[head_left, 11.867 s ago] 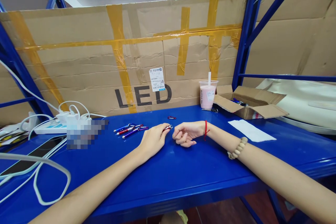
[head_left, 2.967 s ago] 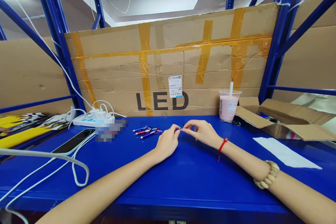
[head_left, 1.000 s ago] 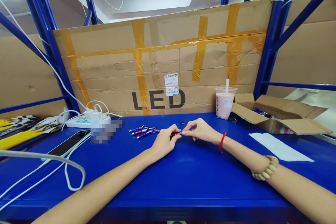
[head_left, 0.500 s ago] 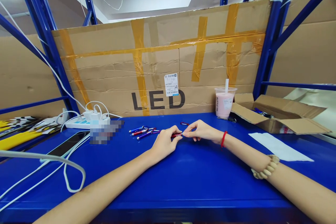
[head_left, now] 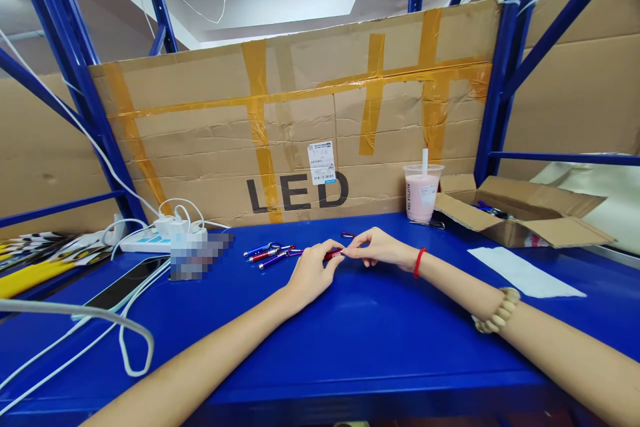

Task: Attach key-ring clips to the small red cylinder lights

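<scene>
My left hand (head_left: 313, 270) rests on the blue shelf (head_left: 320, 333) and is closed around a small red pen-shaped keychain light (head_left: 332, 255). My right hand (head_left: 377, 247) pinches the light's right end with thumb and forefinger; what is between those fingertips is too small to make out. Both hands meet at the middle of the shelf. Just left of them lie three more small lights (head_left: 267, 253) in blue, red and purple, side by side. A small red clip (head_left: 347, 235) lies on the shelf just behind my right hand.
A taped cardboard sheet marked LED (head_left: 300, 127) closes the back. A pink drink cup (head_left: 421, 192) and an open cardboard box (head_left: 515, 210) stand at the right, with a white paper (head_left: 525, 272) before them. At left are a power strip (head_left: 150, 238), phone (head_left: 123, 283) and white cables (head_left: 100, 327).
My hands have held their pinch on the red light for the last second, shifting only slightly as my head turned. Twelve seconds ago my right hand was a fist beside the left.
</scene>
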The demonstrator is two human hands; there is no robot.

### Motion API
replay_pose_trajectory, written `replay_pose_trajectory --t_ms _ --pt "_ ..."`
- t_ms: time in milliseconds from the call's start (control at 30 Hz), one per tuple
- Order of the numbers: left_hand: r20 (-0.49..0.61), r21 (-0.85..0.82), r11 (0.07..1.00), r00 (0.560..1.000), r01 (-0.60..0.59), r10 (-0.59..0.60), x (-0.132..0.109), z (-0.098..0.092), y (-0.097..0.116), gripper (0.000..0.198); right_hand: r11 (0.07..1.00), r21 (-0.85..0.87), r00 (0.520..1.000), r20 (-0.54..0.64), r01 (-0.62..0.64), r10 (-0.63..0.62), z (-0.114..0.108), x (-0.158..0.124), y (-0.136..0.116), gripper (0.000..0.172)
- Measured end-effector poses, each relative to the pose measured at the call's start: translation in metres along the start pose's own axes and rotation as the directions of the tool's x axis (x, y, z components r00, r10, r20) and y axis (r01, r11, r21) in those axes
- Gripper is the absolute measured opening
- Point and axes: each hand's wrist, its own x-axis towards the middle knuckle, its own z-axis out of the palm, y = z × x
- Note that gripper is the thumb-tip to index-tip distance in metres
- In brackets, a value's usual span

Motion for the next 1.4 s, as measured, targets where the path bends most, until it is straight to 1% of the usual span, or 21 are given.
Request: replay_pose_trajectory --t_ms 133,300,367,433,567,800,967,1100,1167,1267,1400 --pt "-0.011 -0.009 0.999 0.999 0.044 -0.044 0.0 0.001 0.001 0.011 0.999 0.001 0.998 -0.049 0.036 -0.036 0.001 0.002 0.001 0.044" --pt "-0.038 0.039 0.997 0.997 0.07 -0.068 0.0 0.001 0.003 0.009 0.984 0.04 0.976 -0.14 0.174 -0.167 0.003 0.005 0.003 0.043" --pt "-0.036 0.057 0.994 0.995 0.09 -0.088 0.0 0.001 0.004 0.009 0.977 0.069 0.968 -0.168 0.202 -0.188 0.003 0.006 0.003 0.045" --pt "-0.032 0.071 0.991 0.993 0.113 -0.111 0.0 0.0 0.005 0.01 0.973 0.08 0.965 -0.173 0.215 -0.199 0.004 0.006 0.002 0.045" --pt "-0.019 0.085 0.986 0.99 0.142 -0.141 0.0 0.0 0.006 0.012 0.971 0.048 0.964 -0.144 0.235 -0.226 0.004 0.005 0.001 0.041" --pt "0.006 0.098 0.988 0.992 0.123 -0.124 0.0 -0.001 0.006 0.014 0.975 0.024 0.966 -0.147 0.22 -0.215 0.002 0.005 0.002 0.036" --pt "0.072 0.116 0.985 0.988 0.125 -0.134 0.0 -0.003 0.009 0.015 0.979 -0.034 0.969 -0.134 0.203 -0.206 0.0 0.003 -0.001 0.035" --pt "0.086 0.216 0.972 0.99 0.094 -0.114 -0.002 -0.004 0.011 0.016 0.995 -0.037 0.991 -0.091 0.096 -0.099 -0.001 0.001 -0.005 0.037" --pt "0.085 0.236 0.969 0.992 0.069 -0.092 -0.003 -0.004 0.011 0.015 0.999 -0.037 0.997 -0.063 0.037 -0.039 -0.002 0.001 -0.005 0.038" --pt "0.1 0.203 0.979 0.993 0.037 -0.059 -0.004 -0.002 0.009 0.014 0.999 -0.032 0.999 -0.029 0.013 -0.014 -0.004 0.001 -0.002 0.04" --pt "0.132 0.09 0.996 0.991 0.014 -0.025 -0.003 0.0 0.003 0.015 0.999 -0.034 1.0 -0.012 0.019 -0.02 -0.009 0.003 0.004 0.04"
